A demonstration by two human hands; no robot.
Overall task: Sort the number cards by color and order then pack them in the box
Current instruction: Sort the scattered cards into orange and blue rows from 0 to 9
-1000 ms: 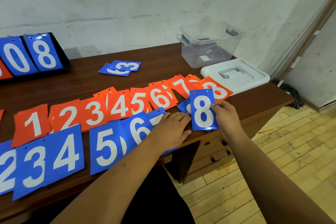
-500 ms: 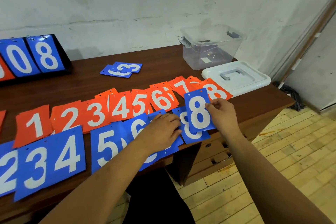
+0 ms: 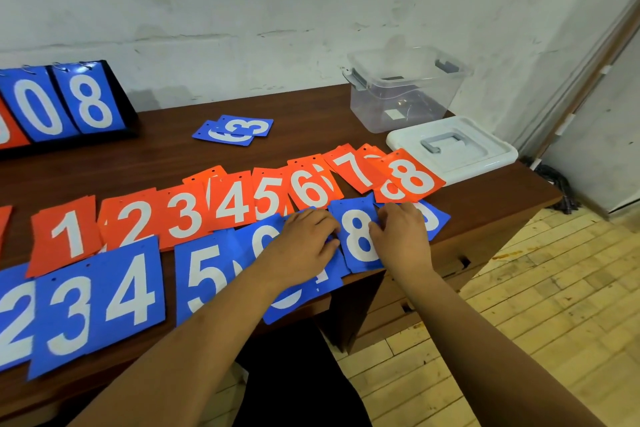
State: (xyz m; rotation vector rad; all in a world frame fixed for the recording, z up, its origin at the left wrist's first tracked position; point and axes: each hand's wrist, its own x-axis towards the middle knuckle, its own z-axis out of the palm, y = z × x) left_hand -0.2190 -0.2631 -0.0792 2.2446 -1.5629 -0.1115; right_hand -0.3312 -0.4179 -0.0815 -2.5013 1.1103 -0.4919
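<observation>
Right hand (image 3: 401,236) grips the right edge of the blue 8 card (image 3: 358,239) with curled fingers; left hand (image 3: 304,246), fingers relaxed, presses flat on the blue row (image 3: 131,291) at nine o'clock of it. On the wooden table (image 3: 156,156) that row climbs from 2 at eight o'clock, below the orange row (image 3: 187,215). I should seat the 8 square, overlapping its neighbour evenly, and pin the others so nothing slides off the near edge. At one o'clock the clear plastic box (image 3: 398,104) shows no cards inside; its white lid (image 3: 450,149) lies off, at two o'clock.
</observation>
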